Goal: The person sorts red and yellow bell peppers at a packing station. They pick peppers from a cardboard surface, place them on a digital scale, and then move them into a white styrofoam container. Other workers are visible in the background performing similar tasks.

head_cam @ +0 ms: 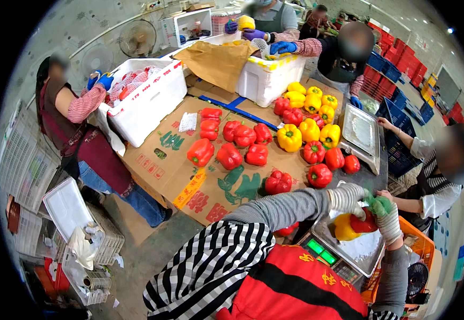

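Both my hands wear pale knitted gloves and meet above the metal tray (322, 231) of a digital scale (330, 262). My left hand (348, 198) reaches across, its fingertips at a red bell pepper (364, 222) and a tuft of green netting (379, 205). From the right, my right hand (389, 222) has its fingers closed in the same netting, beside the red pepper. Below and left of that pepper is a yellow bell pepper (346, 228), at the tray. Whether the netting encloses the peppers is hard to see. The scale's display glows green.
Red bell peppers (229, 156) and yellow ones (289, 138) lie on the cardboard-covered table (168, 154). A second scale (360, 130) stands right. Co-workers handle produce at foam boxes (152, 108); another person's hand (384, 195) is near mine. An orange crate (419, 240) sits at right.
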Available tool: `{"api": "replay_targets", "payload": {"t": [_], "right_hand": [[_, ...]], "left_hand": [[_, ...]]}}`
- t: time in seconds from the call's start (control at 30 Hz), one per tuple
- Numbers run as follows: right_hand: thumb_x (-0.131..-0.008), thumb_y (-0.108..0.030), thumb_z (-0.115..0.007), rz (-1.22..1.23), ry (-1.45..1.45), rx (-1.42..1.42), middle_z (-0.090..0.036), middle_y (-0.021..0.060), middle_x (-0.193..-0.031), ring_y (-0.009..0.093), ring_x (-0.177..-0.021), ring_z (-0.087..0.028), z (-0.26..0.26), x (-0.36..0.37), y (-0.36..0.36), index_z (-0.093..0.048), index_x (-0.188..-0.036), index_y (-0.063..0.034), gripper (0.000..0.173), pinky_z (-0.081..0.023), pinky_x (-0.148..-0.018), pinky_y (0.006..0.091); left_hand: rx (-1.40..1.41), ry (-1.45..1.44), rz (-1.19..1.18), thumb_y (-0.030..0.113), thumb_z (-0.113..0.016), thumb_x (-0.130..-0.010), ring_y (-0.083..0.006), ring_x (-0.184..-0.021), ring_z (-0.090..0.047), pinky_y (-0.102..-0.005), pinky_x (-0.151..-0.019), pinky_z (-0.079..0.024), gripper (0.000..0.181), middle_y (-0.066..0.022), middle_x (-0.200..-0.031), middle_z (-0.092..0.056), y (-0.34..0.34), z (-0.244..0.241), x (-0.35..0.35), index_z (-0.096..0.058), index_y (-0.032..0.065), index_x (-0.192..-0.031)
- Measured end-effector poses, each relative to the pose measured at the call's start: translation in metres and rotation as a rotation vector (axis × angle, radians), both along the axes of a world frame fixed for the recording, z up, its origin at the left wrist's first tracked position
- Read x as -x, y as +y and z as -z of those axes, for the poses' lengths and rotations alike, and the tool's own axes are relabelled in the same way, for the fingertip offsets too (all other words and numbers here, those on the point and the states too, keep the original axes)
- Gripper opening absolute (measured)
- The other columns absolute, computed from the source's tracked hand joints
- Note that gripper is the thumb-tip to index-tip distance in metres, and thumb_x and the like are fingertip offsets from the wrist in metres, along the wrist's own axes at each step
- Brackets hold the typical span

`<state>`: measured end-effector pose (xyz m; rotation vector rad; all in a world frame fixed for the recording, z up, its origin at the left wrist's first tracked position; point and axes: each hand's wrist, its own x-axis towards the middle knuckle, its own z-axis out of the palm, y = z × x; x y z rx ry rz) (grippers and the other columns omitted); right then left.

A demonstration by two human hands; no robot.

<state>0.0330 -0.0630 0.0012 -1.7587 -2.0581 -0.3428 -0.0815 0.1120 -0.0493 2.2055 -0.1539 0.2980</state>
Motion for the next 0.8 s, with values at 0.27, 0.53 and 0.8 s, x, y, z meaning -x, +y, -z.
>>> {"api": "replay_targets", "payload": {"t": [0.27, 0.53, 0.8], "right_hand": [[-0.094, -0.019, -0.051, 0.157, 0.285, 0.084, -0.060, 0.0072, -0.096, 0.020, -0.086, -0.057, 0.028, -0.016, 0.001, -0.059, -0.101, -0.0049, 0.017, -0.046, -0.076, 0.0319], [-0.089, -0.013, -0.057, 0.347, 0.901, 0.312, -0.065, 0.0086, -0.083, 0.017, -0.075, -0.060, 0.021, -0.011, -0.002, -0.065, -0.093, 0.0023, 0.018, -0.047, -0.069, 0.0294], [-0.085, -0.012, -0.061, 0.247, 0.958, 0.433, -0.063, 0.0024, -0.079, 0.010, -0.071, -0.055, -0.025, 0.021, -0.003, -0.068, -0.097, 0.0013, 0.020, -0.046, -0.065, 0.0259]], "left_hand": [[-0.469, -1.040, 0.121, 0.024, -0.067, -0.070, -0.0283, -0.100, -0.059, -0.0427, -0.085, -0.046, 0.030, -0.0084, -0.102, -0.062, -0.034, -0.034, 0.015, -0.064, 0.0104, -0.096], [-0.716, -0.206, 0.044, 0.034, -0.070, -0.074, -0.0314, -0.063, -0.066, -0.0437, -0.053, -0.049, 0.046, -0.0112, -0.067, -0.064, 0.001, -0.053, 0.001, -0.059, 0.0069, -0.109], [-0.809, -0.250, 0.149, 0.030, -0.063, -0.081, -0.0338, -0.057, -0.064, -0.0460, -0.046, -0.046, 0.026, -0.0141, -0.060, -0.062, 0.013, -0.059, 0.010, -0.066, 0.0056, -0.074]]}}
